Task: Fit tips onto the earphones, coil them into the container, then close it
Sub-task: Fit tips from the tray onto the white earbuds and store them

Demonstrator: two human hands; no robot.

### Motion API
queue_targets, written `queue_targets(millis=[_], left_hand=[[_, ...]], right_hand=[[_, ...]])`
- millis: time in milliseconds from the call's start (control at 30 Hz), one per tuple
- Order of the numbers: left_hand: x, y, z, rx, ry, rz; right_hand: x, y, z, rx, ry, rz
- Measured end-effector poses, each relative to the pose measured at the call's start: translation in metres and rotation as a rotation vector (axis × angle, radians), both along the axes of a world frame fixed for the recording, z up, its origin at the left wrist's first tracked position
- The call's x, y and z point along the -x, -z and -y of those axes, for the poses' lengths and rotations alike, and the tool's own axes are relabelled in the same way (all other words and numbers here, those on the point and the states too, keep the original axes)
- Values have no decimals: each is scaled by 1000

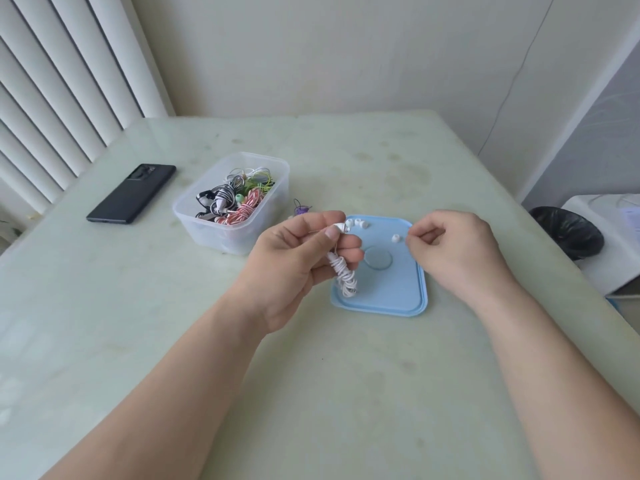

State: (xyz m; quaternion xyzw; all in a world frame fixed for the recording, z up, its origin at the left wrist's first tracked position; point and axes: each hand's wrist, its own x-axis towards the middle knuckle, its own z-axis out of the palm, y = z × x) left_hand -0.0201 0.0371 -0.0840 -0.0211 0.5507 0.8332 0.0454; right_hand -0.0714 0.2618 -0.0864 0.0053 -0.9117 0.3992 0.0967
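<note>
Over blue lid [391, 292], left hand [298, 261] pinching coiled earphones [343, 271], right hand [453, 247] curled near tip [396, 239], grip unclear

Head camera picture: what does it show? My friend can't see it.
A person's left hand holds coiled white earphones above a blue lid, while the right hand, fingers curled, hovers beside a loose white tip. A clear container of other earphones and a dark phone sit further left.
</note>
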Motion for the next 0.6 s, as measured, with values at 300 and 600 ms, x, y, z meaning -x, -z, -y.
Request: queue_targets(millis=[300,600], left_hand=[[3,1,6,52,48,-15],[2,2,-5,97,75,-43]], right_hand=[[-23,-7,40,881,-194,214],[-23,-7,37,1012,-261,302]])
